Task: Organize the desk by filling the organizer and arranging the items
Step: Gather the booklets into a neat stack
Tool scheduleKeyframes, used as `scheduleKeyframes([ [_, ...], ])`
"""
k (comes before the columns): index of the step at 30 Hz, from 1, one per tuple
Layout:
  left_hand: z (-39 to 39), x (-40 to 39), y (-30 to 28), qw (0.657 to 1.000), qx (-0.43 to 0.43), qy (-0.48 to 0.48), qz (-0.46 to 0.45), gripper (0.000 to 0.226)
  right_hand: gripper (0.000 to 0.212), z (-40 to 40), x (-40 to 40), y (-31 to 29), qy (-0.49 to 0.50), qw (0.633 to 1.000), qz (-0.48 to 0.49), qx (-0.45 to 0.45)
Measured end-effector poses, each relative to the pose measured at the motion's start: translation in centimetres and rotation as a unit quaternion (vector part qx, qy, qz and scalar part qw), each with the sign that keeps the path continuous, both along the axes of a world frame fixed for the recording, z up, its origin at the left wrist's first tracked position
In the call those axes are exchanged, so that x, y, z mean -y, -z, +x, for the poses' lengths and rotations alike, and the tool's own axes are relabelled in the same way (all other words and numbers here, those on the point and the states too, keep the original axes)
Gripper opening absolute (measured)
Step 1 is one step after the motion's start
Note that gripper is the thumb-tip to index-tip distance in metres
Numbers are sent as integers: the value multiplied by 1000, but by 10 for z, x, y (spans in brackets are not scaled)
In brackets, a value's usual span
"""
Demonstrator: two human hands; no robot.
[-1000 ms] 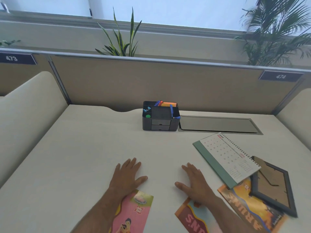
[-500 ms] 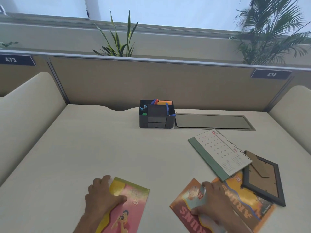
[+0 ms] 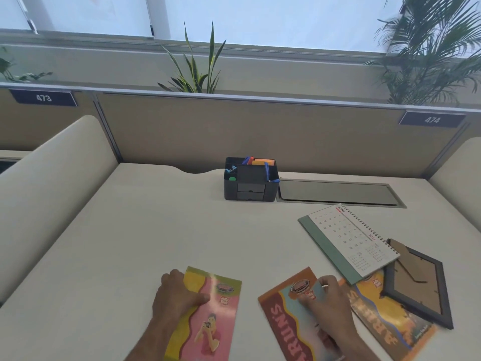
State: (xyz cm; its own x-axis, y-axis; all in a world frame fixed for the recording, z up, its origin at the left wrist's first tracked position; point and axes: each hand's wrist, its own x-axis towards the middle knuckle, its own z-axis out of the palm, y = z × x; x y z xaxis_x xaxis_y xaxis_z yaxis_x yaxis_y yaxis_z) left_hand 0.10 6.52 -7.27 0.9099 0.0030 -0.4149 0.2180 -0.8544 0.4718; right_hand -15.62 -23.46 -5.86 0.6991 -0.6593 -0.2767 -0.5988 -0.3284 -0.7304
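A black desk organizer (image 3: pixel 250 188) with pens and orange notes stands at the back of the desk, against the partition. My left hand (image 3: pixel 177 294) grips the left edge of a pink and yellow leaflet (image 3: pixel 213 321) lying near the front. My right hand (image 3: pixel 329 299) pinches the top right of an orange and blue leaflet (image 3: pixel 283 316). A second orange leaflet (image 3: pixel 390 327) lies to the right, partly under a spiral desk calendar (image 3: pixel 348 238) and a dark picture frame (image 3: pixel 419 285) lying face down.
A grey cable hatch (image 3: pixel 338 192) is set into the desk right of the organizer. Beige padded dividers (image 3: pixel 52 194) flank both sides, with a partition behind. Plants (image 3: pixel 195 69) stand beyond the partition.
Both hands drew back from lying flat on the desk and closed on the two leaflets. The leaflets have come further into view.
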Motion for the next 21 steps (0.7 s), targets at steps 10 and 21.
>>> scheduleKeyframes([
  [10, -42, 50, -9, 934, -7, -85, -347, 21, 28, 22, -17, -12, 121, 883, 411, 189],
  [21, -57, 84, -14, 919, 2, -62, -390, 9, 36, 32, -33, 6, -30, 995, 10, 95],
])
